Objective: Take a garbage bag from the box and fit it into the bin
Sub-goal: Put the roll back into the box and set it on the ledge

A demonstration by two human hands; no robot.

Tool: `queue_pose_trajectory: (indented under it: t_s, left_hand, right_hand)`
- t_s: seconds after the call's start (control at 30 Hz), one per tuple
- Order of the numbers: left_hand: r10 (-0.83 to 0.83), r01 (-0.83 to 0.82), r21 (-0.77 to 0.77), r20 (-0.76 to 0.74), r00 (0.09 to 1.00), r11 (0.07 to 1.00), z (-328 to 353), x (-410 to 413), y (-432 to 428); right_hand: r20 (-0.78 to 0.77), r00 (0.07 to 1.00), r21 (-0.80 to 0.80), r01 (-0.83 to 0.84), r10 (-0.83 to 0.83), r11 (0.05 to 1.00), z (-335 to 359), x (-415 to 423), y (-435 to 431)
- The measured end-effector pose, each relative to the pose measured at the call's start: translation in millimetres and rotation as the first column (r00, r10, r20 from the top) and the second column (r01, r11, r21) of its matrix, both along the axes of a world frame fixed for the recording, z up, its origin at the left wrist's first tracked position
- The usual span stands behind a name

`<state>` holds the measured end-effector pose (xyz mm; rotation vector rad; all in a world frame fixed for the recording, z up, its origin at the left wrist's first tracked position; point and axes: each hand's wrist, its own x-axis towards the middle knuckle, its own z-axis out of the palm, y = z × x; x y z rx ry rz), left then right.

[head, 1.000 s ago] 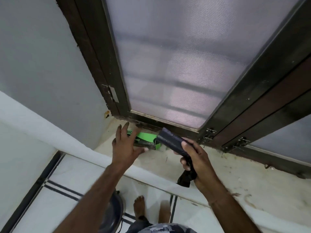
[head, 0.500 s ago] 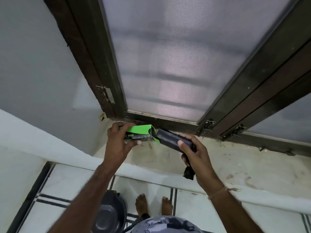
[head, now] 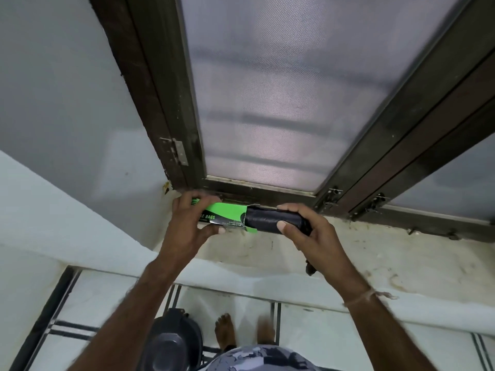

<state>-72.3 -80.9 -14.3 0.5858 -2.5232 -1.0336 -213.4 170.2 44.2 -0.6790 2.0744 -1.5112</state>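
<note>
**Ana:** Head view is showing the green box (head: 223, 214) held over the window sill (head: 375, 253), its long axis running left to right. Who is holding what?

**Ben:** The left hand (head: 187, 223) is clamping the box's closed end, fingers over the top and thumb underneath. The right hand (head: 308, 231) is wrapping around the black bag roll (head: 270, 223), thumb in front and fingers behind.

**Ana:** And the roll against the box?

**Ben:** It is lying in line with the box, its left end just inside the open mouth, the rest sticking out rightward. So any slide is running along that shared axis, and the right hand is the one placed for it.

**Ana:** The bin?

**Ben:** The bin (head: 171, 344) is standing on the floor below the left forearm, beside the person's bare feet, well apart from both hands. No bag is sitting in it, as far as I can judge.
</note>
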Motion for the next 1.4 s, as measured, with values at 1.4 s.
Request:
queue_pose_trajectory:
  t_s: [1.4]
  left_hand:
    - [0.019, 0.061, 0.451, -0.171, 0.985, 0.89, -6.0, 31.6, 43.7]
  right_hand:
    - [0.096, 0.992, -0.08, 0.083, -0.075, 0.993, -15.0, 33.9, -26.6]
